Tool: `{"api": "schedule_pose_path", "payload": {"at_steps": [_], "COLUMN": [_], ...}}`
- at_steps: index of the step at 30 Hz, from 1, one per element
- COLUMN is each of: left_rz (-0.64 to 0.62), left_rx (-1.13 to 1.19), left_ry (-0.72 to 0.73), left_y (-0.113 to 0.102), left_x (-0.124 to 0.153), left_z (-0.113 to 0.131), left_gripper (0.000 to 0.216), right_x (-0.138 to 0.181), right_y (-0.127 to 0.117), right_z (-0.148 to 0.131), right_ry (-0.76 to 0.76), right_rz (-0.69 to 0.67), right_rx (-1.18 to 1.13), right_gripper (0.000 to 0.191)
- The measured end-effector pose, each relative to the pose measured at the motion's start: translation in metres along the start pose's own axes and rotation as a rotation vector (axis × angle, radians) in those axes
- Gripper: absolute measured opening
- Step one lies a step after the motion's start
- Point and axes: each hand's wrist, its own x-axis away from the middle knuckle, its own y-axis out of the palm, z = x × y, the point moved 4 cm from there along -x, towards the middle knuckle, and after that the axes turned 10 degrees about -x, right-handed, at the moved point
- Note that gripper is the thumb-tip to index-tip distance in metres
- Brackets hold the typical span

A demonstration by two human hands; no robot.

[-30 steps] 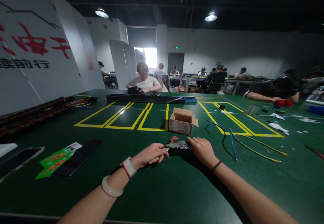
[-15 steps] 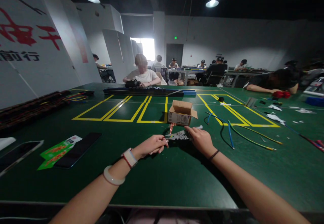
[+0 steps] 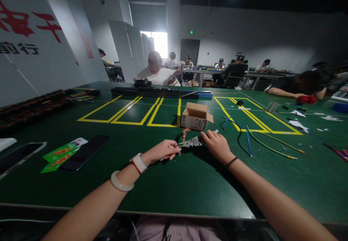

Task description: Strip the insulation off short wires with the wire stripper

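My right hand (image 3: 217, 144) is closed round the handles of metal wire strippers (image 3: 192, 142), whose jaws point left. The fingers of my left hand (image 3: 165, 150) are pinched together at the jaw tips, over a small piece too tiny to make out. Just beyond the jaws lies a tuft of bare copper strands (image 3: 186, 133). An open cardboard box (image 3: 195, 117) stands behind the copper, its flaps spread.
Blue wires (image 3: 248, 143) and a green-yellow wire (image 3: 272, 148) lie to the right. At left are a dark phone (image 3: 84, 154) and a green packet (image 3: 61, 155). Dark blue-edged rails (image 3: 163, 93) lie across the far side, before a seated person (image 3: 157, 70).
The camera view has tilted down slightly. Both hands stay at the wire strippers with little change. The person across the table has raised an arm.
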Motion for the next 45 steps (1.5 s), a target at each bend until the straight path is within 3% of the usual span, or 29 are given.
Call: {"api": "schedule_pose_path", "payload": {"at_steps": [10,16,23,34,40,45], "left_rz": [-0.004,-0.032,-0.033,-0.061,-0.043,-0.015], "left_rx": [0.004,0.023,0.018,-0.003,-0.038,-0.066], "left_ry": [0.008,-0.002,-0.015,-0.016,0.000,0.003], "left_y": [-0.005,-0.008,-0.009,-0.006,-0.005,-0.005], "left_x": [-0.002,0.001,0.000,0.003,0.003,0.003], "left_z": [-0.006,-0.003,-0.004,0.003,0.005,0.004], "left_gripper": [0.041,0.039,0.039,0.040,0.042,0.043], "right_x": [-0.003,-0.003,-0.006,-0.003,-0.005,-0.006], "right_y": [-0.001,-0.001,0.010,0.014,0.012,0.006], "right_z": [-0.005,-0.006,-0.005,0.000,0.002,0.006], "right_ry": [-0.126,-0.173,-0.137,-0.094,-0.047,-0.051], "right_rz": [0.056,0.207,0.031,-0.095,-0.059,0.064], "right_rx": [0.052,0.005,-0.114,-0.207,-0.233,-0.214], "right_gripper": [0.034,0.027,0.024,0.014,0.018,0.025]}}
